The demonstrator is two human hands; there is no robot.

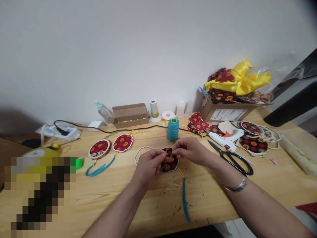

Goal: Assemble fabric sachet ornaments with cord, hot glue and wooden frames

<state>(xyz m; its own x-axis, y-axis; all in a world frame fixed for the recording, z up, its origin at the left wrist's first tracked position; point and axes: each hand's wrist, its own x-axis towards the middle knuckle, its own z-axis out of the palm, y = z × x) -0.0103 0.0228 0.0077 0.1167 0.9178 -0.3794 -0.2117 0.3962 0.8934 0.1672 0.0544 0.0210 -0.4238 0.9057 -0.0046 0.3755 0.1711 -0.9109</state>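
Note:
A black fabric ornament with red and orange round motifs [170, 165] lies on the table, partly covered by my hands. My left hand [151, 162] is pinched closed over its left side. Just right of it, my right hand [189, 150] pinches with thumb and forefinger. A thin yellow-green cord seems to run between the two pinches, though it is very small. From the ornament's lower right a yellow cord leads to a blue tassel [185, 200]. Half under my left hand is a pale scalloped frame [138, 152]. Behind the ornament stands a blue-green thread spool [172, 130].
Black-handled scissors [231, 158] and a white glue gun [226, 140] lie right of my right forearm. Two finished-looking red ornaments [123, 142] lie at left. A cardboard box [220, 110] overflowing with fabric stands at back right. A black cable [128, 128] crosses the back.

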